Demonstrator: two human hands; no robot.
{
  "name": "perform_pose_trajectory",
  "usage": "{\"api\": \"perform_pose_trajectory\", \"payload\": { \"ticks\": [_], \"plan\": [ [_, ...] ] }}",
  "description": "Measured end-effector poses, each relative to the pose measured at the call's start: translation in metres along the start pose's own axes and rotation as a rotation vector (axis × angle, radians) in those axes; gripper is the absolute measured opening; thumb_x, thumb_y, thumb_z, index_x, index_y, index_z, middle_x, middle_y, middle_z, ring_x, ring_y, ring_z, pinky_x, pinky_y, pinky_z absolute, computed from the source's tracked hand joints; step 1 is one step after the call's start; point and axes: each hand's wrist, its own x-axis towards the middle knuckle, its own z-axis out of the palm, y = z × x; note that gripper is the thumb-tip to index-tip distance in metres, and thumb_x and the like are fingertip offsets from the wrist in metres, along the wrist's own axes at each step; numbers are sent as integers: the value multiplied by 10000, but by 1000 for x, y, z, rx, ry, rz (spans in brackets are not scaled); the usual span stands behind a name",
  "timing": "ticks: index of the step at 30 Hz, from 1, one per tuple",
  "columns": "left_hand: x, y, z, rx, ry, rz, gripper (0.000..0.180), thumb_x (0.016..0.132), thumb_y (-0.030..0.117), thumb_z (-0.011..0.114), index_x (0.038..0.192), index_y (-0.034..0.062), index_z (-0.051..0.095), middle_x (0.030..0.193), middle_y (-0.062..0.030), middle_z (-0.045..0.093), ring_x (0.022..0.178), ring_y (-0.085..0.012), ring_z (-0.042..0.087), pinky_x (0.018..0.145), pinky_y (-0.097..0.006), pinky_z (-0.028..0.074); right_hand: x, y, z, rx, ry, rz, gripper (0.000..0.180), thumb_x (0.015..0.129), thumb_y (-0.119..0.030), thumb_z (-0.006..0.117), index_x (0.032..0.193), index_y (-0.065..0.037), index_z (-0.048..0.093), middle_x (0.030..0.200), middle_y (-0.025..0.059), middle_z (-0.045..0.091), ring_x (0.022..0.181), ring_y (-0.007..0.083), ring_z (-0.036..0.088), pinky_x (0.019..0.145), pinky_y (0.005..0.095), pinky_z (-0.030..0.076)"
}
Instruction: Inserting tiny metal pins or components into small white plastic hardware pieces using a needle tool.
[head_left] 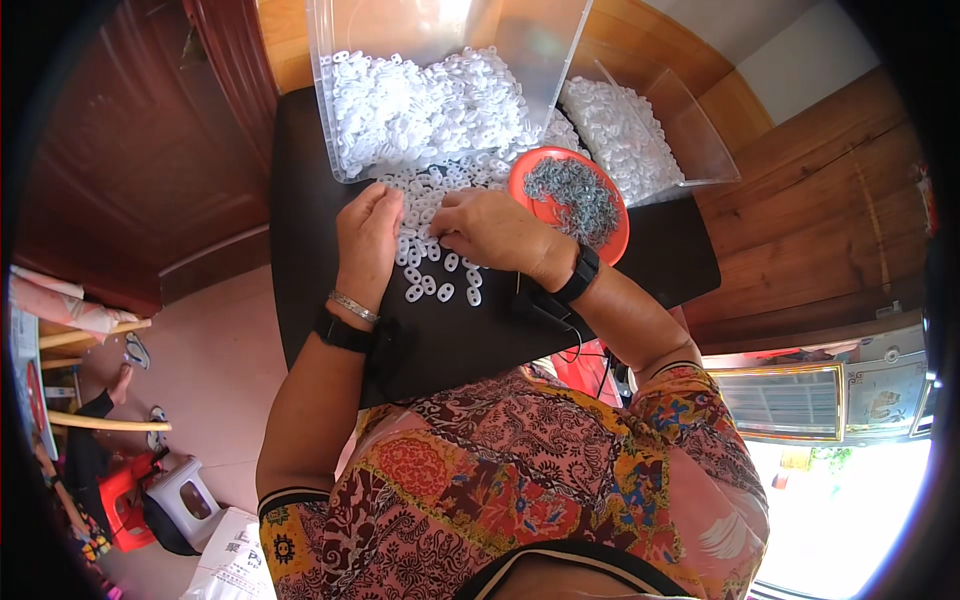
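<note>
Small white oval plastic pieces with two holes (445,292) lie loose on the dark table (430,345), spreading from under a big clear bin down to my hands. My left hand (368,238) is closed at the left edge of the pieces, thumb along the top; whatever it holds is hidden. My right hand (500,230) rests over the pieces with its fingers curled and fingertips pressed together among them, facing the left hand. What those fingertips grip cannot be made out. A red round dish (518,180) of small grey metal parts (580,205) sits just beyond my right wrist.
A tilted clear bin (330,120) full of white pieces stands at the back. Another clear bin (700,140) with more pieces is at the back right. A black cable (572,352) hangs near the front edge. Stools (185,500) and another person's foot (121,384) are at left.
</note>
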Motion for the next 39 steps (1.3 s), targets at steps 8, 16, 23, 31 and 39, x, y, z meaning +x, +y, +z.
{"api": "perform_pose_trajectory", "payload": {
  "ticks": [8, 16, 23, 31, 39],
  "plan": [
    [-1, 1, -1, -1, 6, -29, 280, 917, 174, 546, 663, 61, 506, 570, 58, 416, 485, -17, 336, 433, -196, 258, 4, -6, 6, -70, 12, -35, 102, 793, -124, 634, 887, -85, 644, 869, 81, 599, 867, 290, 614, 740, 396, 499],
    [-3, 5, 0, 16, -16, -16, 267, 923, 168, 531, 683, 53, 514, 568, 55, 416, 485, -22, 346, 437, -197, 271, 0, -4, 5, 99, 98, 43, 102, 811, -113, 614, 881, -44, 639, 824, 109, 629, 822, 292, 634, 725, 385, 501],
    [-10, 12, 3, 76, -168, -145, 249, 939, 181, 500, 741, 33, 527, 580, 37, 446, 499, -36, 382, 448, -216, 300, -9, -10, -11, 457, 288, 184, 90, 817, -68, 632, 887, -15, 649, 788, 121, 648, 706, 240, 654, 648, 313, 508],
    [-13, 15, 7, 175, -260, -59, 258, 949, 225, 476, 792, 30, 540, 573, 19, 460, 489, -52, 410, 455, -214, 330, -12, -19, -12, 506, 327, 196, 105, 783, -34, 655, 884, -13, 641, 777, 107, 631, 726, 263, 633, 652, 342, 507],
    [-16, 27, 11, -230, -332, -459, 186, 928, 205, 462, 844, 54, 533, 624, -5, 476, 504, -82, 427, 483, -211, 344, -13, -15, -16, 303, 472, -48, 159, 747, 7, 685, 898, -36, 661, 831, 90, 645, 775, 265, 632, 679, 340, 505]
  ]
}}
